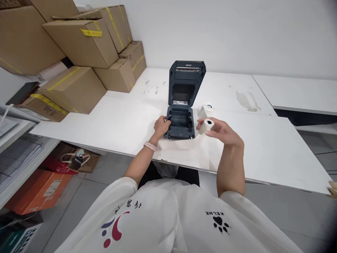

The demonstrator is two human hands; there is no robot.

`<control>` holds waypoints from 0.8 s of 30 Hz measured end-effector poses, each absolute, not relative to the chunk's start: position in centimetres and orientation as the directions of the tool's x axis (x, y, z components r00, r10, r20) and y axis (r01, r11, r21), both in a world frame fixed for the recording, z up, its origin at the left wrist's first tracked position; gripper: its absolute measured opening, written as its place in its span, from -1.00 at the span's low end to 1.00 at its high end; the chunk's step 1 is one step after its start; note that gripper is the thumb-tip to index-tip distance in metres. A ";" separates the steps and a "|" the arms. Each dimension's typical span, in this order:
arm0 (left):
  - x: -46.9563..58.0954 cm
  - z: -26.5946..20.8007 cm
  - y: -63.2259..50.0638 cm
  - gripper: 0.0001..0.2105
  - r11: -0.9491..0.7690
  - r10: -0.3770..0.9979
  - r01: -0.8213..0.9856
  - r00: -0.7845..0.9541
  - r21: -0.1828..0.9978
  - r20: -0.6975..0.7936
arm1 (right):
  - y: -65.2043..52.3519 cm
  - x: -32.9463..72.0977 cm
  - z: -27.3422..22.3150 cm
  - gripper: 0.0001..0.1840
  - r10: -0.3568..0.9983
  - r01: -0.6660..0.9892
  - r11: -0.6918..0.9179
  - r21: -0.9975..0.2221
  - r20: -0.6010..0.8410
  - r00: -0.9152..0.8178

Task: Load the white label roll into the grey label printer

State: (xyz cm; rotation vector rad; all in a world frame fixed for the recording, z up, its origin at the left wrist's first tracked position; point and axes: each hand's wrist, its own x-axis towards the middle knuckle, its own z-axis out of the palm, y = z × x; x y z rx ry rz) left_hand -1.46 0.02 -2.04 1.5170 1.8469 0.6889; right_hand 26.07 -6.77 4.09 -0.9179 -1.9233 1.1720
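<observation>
We hold the roll (pixel 204 128) pinched in our right hand (pixel 223 133), the nearer one, long axis aslant, just right of the open printer (pixel 182 105); our left hand (pixel 160 126) clasps its left edge.

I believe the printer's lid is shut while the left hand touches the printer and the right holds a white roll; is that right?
Not quite: the head view shows the lid open; the left hand touches the printer and the right hand holds a white roll.
</observation>
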 end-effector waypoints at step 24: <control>-1.8 -3.7 -0.1 -0.55 0.176 0.984 0.406 -0.109 0.897 -0.143 | -8.6 15.6 -2.7 -0.57 0.837 0.742 0.514 -0.431 0.440 -0.324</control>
